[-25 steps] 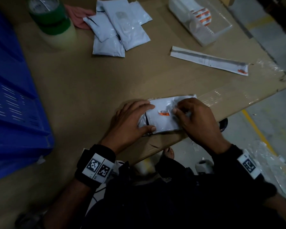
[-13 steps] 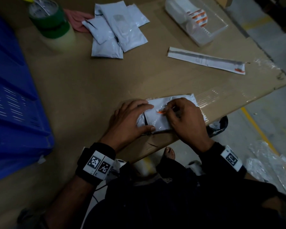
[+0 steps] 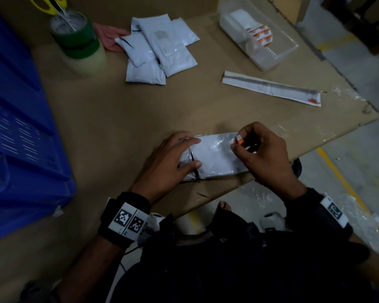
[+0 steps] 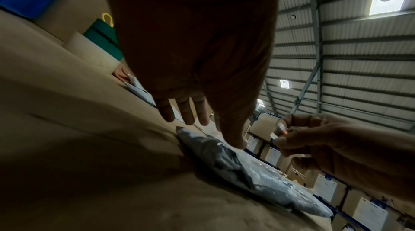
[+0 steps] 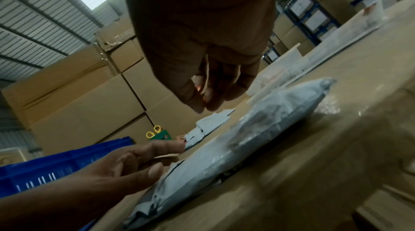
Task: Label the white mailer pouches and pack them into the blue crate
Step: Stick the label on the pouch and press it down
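A white mailer pouch (image 3: 217, 157) lies flat near the front edge of the cardboard-covered table (image 3: 123, 110). My left hand (image 3: 173, 159) rests on its left end, fingers straight, pressing it down. My right hand (image 3: 256, 149) hovers over the pouch's right end and pinches a small white and orange label (image 3: 239, 139) between thumb and forefinger. The same label (image 4: 279, 129) shows in the left wrist view, lifted clear of the pouch (image 4: 258, 172). A pile of white pouches (image 3: 160, 49) lies at the back. The blue crate (image 3: 20, 132) stands at the left.
A green tape roll stack (image 3: 77, 38) with yellow scissors (image 3: 50, 4) stands at the back left, next to a pink cloth (image 3: 109, 37). A clear plastic box of labels (image 3: 258, 38) sits back right. A long paper backing strip (image 3: 271, 88) lies right of centre.
My right hand has moved from the middle of the pouch to its right end, with the label now held up off the surface. My left hand has stayed on the left end.
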Demonstrator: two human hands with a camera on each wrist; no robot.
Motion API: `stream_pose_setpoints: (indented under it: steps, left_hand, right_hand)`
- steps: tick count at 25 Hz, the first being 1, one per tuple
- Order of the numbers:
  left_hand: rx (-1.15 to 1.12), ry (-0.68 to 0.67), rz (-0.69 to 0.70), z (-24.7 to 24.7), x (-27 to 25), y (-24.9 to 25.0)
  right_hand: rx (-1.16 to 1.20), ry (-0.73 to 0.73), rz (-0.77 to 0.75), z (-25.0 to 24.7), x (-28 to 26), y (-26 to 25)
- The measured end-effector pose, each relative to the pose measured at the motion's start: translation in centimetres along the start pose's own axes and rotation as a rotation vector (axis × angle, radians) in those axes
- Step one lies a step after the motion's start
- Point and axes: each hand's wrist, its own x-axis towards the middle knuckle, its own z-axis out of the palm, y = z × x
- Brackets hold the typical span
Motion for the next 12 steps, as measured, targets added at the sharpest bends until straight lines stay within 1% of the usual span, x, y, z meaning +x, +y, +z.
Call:
stream_pose_setpoints:
  steps: [3, 4, 6, 8, 12]
  left_hand:
    - [0.024, 0.048, -0.025, -0.23, -0.28, -0.26]
    - [0.022, 0.055, -0.033, -0.27, -0.4, -0.36]
    - [0.016, 0.05, -0.037, -0.15, -0.58, -0.48]
    - [0.013, 0.039, -0.036, 0.04, -0.68, -0.48]
    - [0.014, 0.042, -0.03, 0.17, -0.73, -0.49]
  right_hand:
    - [-0.029, -0.174, -0.042, -0.72, 0.47, -0.3]
    - [-0.045, -0.206, -0.042, -0.72, 0.59, -0.32]
    - [-0.089, -0.184, -0.067, -0.53, 0.73, -0.38]
    - [-0.058, -0.131, -0.087, -0.18, 0.82, -0.56]
    - [0.062, -0.057, 0.009, 0.05, 0.78, -0.95]
